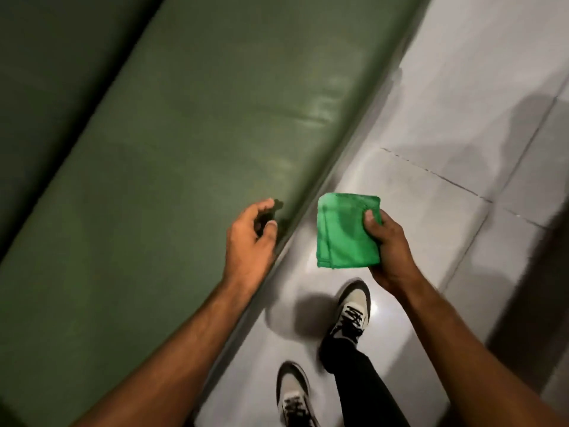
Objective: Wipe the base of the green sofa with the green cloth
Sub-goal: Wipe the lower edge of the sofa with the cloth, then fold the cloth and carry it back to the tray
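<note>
The green sofa [172,143] fills the left half of the view, its seat running diagonally from lower left to upper right, with the front edge beside the floor. A bright green cloth [341,232], folded into a square, is held in my right hand [388,241] over the floor just right of the sofa's edge, thumb on top. My left hand [249,238] hovers over the seat near its front edge, fingers curled loosely and holding nothing. The sofa's base below the seat edge is hidden from this angle.
White glossy floor tiles [446,124] spread to the right of the sofa. My two feet in grey-and-black sneakers, one [351,312] ahead and one [294,392] behind, stand on the tiles close to the sofa. A dark shadowed strip [542,272] runs along the right side.
</note>
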`<action>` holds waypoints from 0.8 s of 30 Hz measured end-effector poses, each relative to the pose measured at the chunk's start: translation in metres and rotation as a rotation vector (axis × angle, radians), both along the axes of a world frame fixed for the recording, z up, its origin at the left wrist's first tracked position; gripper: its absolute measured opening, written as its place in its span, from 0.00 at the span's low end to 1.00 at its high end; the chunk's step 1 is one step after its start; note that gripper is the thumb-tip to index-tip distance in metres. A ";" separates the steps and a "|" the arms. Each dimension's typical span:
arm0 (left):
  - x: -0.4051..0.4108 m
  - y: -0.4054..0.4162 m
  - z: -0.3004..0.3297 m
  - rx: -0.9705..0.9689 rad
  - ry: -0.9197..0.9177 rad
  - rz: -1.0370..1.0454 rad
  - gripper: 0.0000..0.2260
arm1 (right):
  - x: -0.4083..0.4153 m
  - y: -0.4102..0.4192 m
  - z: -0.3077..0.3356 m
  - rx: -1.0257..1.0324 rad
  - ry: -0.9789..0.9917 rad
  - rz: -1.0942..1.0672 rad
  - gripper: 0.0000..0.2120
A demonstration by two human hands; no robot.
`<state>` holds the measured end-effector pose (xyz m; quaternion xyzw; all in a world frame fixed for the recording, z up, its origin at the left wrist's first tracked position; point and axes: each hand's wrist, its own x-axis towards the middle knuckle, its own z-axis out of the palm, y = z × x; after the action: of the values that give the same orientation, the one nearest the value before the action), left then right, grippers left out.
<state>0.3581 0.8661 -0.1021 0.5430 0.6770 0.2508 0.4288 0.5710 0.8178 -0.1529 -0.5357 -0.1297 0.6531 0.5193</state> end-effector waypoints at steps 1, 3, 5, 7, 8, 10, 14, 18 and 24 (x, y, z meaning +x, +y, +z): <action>-0.020 -0.018 0.013 -0.014 0.015 0.087 0.15 | -0.013 -0.008 0.019 0.007 -0.016 0.053 0.15; -0.060 -0.058 0.043 -0.036 0.037 0.240 0.16 | -0.041 -0.020 0.055 0.010 -0.033 0.171 0.15; -0.096 -0.103 0.066 -0.081 0.048 0.362 0.17 | -0.069 -0.030 0.083 0.016 -0.054 0.318 0.14; -0.136 -0.156 0.083 -0.163 0.096 0.472 0.16 | -0.106 -0.039 0.109 0.022 -0.067 0.496 0.14; -0.154 -0.185 0.090 -0.201 0.124 0.519 0.16 | -0.125 -0.043 0.120 0.023 -0.071 0.587 0.14; -0.181 -0.243 0.098 -0.269 0.168 0.611 0.15 | -0.161 -0.051 0.137 0.023 -0.077 0.778 0.14; -0.211 -0.358 0.117 -0.340 0.188 0.925 0.16 | -0.239 -0.081 0.163 -0.017 -0.030 1.199 0.19; -0.217 -0.459 0.132 -0.367 0.155 1.197 0.17 | -0.319 -0.144 0.180 -0.034 0.059 1.633 0.27; -0.223 -0.599 0.147 -0.556 0.326 1.240 0.22 | -0.420 -0.283 0.199 0.085 -0.014 2.049 0.25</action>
<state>0.1347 0.2672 0.0448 -0.0428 0.9569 0.1819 0.2225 0.1513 0.5347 0.0457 -0.1526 -0.5508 0.7748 -0.2701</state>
